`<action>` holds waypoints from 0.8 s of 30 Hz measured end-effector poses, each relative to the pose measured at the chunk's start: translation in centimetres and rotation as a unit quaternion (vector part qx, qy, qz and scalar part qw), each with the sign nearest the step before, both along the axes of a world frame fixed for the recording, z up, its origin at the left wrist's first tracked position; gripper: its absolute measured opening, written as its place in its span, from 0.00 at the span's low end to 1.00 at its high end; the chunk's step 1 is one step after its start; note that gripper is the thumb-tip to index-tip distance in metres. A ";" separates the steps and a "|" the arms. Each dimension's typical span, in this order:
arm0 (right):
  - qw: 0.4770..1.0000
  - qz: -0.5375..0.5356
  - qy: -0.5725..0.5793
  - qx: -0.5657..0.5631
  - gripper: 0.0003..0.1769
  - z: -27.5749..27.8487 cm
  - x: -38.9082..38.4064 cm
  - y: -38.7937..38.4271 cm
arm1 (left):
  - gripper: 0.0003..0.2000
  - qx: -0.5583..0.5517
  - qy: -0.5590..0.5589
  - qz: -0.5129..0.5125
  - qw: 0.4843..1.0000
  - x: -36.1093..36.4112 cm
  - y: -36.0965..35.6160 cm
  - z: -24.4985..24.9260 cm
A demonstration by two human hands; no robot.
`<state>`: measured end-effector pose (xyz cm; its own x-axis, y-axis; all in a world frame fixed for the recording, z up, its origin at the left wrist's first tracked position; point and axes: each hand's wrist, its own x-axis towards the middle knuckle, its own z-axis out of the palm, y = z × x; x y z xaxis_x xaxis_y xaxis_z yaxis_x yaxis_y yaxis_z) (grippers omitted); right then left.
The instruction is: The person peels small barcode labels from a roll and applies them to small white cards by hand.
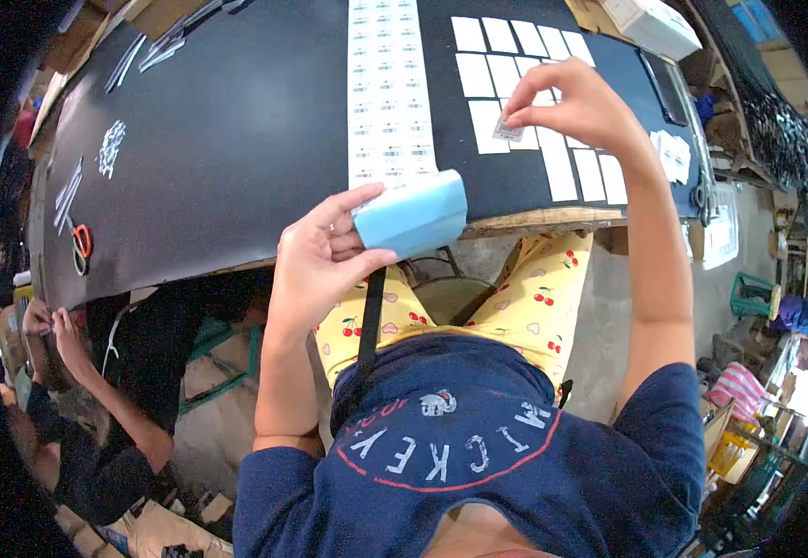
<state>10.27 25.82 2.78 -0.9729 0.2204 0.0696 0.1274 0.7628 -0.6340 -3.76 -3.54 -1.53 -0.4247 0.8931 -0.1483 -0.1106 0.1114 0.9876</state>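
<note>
A long white strip of barcode labels runs up the black table, its near end curled over to show the light blue backing. My left hand grips that curled end between thumb and fingers at the table's front edge. Between the thumb and fingertips of my right hand is a small printed label. It hovers close over the rows of white cards on the right, overlapping one in the nearest row.
Orange-handled scissors lie at the table's left end, near bundles of thin white strips and a small pile. A co-worker's hands are at the left edge. More white cards are stacked at the right edge, with a white box behind.
</note>
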 end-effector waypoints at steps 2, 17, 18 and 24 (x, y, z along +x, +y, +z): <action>0.997 0.044 -0.058 0.010 0.09 -0.8 -1.3 1.9 | 0.29 -0.002 -0.008 -0.004 1.000 0.1 -0.1 0.2; 0.983 0.034 -0.156 -0.086 0.10 -4.6 -3.9 3.7 | 0.31 -0.020 -0.052 -0.010 0.998 0.0 -0.5 0.1; 0.983 0.034 -0.156 -0.086 0.10 -4.7 -3.9 3.6 | 0.31 -0.020 -0.049 -0.010 0.999 0.0 -0.5 0.0; 0.986 0.012 -0.152 -0.064 0.09 -4.7 -3.6 3.2 | 0.29 -0.011 -0.044 -0.011 0.999 0.1 -0.4 0.2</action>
